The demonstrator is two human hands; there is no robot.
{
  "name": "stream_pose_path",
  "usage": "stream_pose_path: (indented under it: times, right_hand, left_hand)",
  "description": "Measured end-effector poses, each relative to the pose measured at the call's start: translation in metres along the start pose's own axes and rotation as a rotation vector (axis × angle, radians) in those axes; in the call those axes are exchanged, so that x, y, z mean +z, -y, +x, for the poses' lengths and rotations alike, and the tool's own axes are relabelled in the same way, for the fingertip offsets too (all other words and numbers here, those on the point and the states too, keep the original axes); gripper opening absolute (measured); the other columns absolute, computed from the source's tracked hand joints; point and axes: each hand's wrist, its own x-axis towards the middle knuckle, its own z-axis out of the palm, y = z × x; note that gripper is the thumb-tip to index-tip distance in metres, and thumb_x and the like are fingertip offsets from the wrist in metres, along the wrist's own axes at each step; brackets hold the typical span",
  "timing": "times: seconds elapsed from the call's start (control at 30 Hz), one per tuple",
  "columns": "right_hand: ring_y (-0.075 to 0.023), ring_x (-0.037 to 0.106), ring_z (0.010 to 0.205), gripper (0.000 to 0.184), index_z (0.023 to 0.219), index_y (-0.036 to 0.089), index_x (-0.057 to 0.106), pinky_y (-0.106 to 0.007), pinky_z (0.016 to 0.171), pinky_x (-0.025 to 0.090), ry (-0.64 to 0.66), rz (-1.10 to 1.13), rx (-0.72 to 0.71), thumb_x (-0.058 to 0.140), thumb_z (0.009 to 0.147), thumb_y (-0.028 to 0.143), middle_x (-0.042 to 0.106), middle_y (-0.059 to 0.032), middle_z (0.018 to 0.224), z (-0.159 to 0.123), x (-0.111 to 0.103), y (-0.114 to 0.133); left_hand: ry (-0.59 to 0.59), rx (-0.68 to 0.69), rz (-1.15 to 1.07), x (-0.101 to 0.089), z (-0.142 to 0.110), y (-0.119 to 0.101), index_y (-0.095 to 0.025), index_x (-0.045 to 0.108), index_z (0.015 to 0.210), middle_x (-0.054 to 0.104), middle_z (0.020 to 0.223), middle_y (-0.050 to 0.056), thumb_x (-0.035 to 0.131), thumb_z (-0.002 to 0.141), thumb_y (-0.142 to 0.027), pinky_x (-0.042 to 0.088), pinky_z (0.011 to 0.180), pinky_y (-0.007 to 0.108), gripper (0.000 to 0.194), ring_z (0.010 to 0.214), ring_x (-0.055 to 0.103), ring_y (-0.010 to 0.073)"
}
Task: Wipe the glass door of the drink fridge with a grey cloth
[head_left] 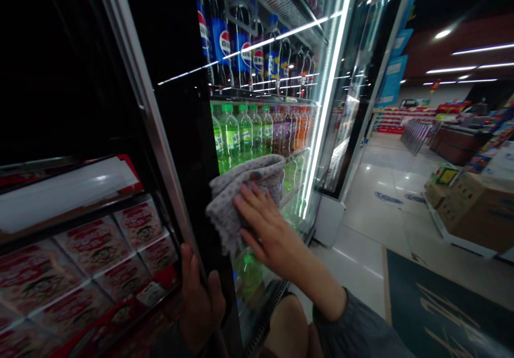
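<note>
A folded grey cloth (249, 187) with darker spots lies against the glass door (257, 93) of a lit drinks cooler. My right hand (269, 229) presses it there, fingers stretched over the cloth and palm toward the glass. Lower left, my left hand (201, 304) is at the door's metal edge strip (164, 170), with fingers on one side and thumb on the other. Behind the glass stand dark cola bottles (241, 47) with blue labels, and on the shelf below, green-capped bottles (236, 130) beside purple and orange ones. The cloth hides part of the lower shelves.
Red and white printed packs (92, 245) fill a rack at the left. Cardboard boxes (474, 213) stand on a low platform at the right. A dark green mat (437, 304) covers part of the tiled floor (361, 224). Farther back are metal railings (415, 136) and a counter.
</note>
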Motion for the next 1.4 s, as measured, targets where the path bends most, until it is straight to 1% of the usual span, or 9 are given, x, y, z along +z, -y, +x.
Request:
stream_pose_path:
  times: [0.13,0.3,0.43,0.63,0.77,0.87,1.07,1.2,1.4]
  right_hand:
    - [-0.0209,0.005,0.163,0.071,0.168,0.031,0.004,-0.054,0.134,0.014,-0.214,0.113,0.299,0.039,0.106,0.036,0.011,-0.0027,0.177,-0.013,0.007,-0.067]
    - [-0.0294,0.002,0.163,0.09,0.168,0.023,0.009,-0.061,0.131,0.008,-0.292,0.326,0.736,0.045,0.094,0.061,0.008,-0.0072,0.177,-0.042,0.022,-0.145]
    - [-0.0354,0.013,0.162,0.104,0.167,0.014,0.009,-0.065,0.129,0.012,-0.302,0.351,0.804,0.046,0.088,0.071,0.021,-0.018,0.174,-0.036,0.01,-0.164]
    - [-0.0275,0.003,0.164,0.087,0.168,0.026,0.004,-0.061,0.132,0.008,-0.335,0.196,0.362,0.046,0.1,0.059,0.001,-0.0075,0.178,0.027,-0.022,-0.065]
    - [-0.0223,0.0,0.164,0.088,0.167,0.02,-0.003,-0.053,0.134,0.014,-0.172,-0.051,-0.098,0.05,0.103,0.049,0.014,-0.0098,0.176,0.063,-0.037,0.023]
    - [-0.024,-0.001,0.164,0.082,0.167,0.019,0.012,-0.052,0.135,0.01,-0.105,-0.168,-0.179,0.049,0.103,0.054,0.015,-0.0079,0.177,0.08,-0.047,0.034]
    - [-0.0233,0.002,0.164,0.084,0.167,0.027,0.004,-0.056,0.134,0.01,-0.341,-0.056,0.02,0.052,0.101,0.049,0.007,-0.0063,0.178,0.085,-0.059,-0.071]
    - [-0.0247,0.012,0.164,0.084,0.166,0.022,0.011,-0.053,0.133,0.011,-0.454,0.195,0.438,0.048,0.098,0.054,0.013,-0.0096,0.177,0.059,-0.053,-0.147]
    - [-0.0334,0.043,0.152,0.083,0.157,0.022,0.039,-0.063,0.129,0.021,-0.424,0.284,0.662,0.051,0.089,0.069,0.054,-0.0125,0.157,0.017,-0.045,-0.173]
  left_hand:
    - [0.03,0.258,0.088,-0.003,0.026,-0.016,-0.017,0.02,0.166,0.019,0.172,0.012,0.055,0.09,0.0,0.03,0.125,0.033,0.086,0.156,0.024,0.0195]
    - [0.019,0.275,0.044,-0.004,0.036,-0.024,-0.015,0.02,0.166,0.02,0.171,0.013,0.054,0.09,0.002,0.025,0.127,0.029,0.085,0.157,0.022,0.0177]
    - [0.006,0.262,0.019,-0.003,0.034,-0.022,-0.014,0.022,0.165,0.023,0.171,0.014,0.054,0.091,0.003,0.025,0.127,0.029,0.083,0.157,0.023,0.0181]
    - [-0.004,0.282,-0.034,0.0,0.038,-0.023,-0.016,0.021,0.166,0.02,0.172,0.004,0.05,0.092,0.002,0.02,0.129,0.025,0.081,0.158,0.022,0.0142]
    - [-0.003,0.269,-0.022,0.002,0.039,-0.023,-0.016,0.021,0.166,0.02,0.172,0.003,0.05,0.092,0.003,0.02,0.129,0.023,0.082,0.158,0.022,0.0127]
    - [-0.028,0.28,-0.033,0.003,0.039,-0.022,-0.016,0.022,0.166,0.021,0.172,0.002,0.052,0.091,0.003,0.02,0.128,0.022,0.083,0.157,0.023,0.0121]
    - [-0.024,0.304,-0.034,0.001,0.042,-0.022,-0.015,0.023,0.166,0.023,0.172,0.003,0.052,0.089,0.004,0.02,0.129,0.023,0.084,0.157,0.024,0.0132]
    - [-0.022,0.314,-0.024,0.0,0.045,-0.024,-0.013,0.021,0.166,0.021,0.172,0.003,0.051,0.09,0.004,0.019,0.129,0.022,0.083,0.157,0.022,0.0132]
    - [-0.029,0.343,-0.056,0.0,0.047,-0.022,-0.014,0.022,0.166,0.022,0.172,0.004,0.052,0.088,0.006,0.02,0.129,0.023,0.085,0.157,0.023,0.0143]
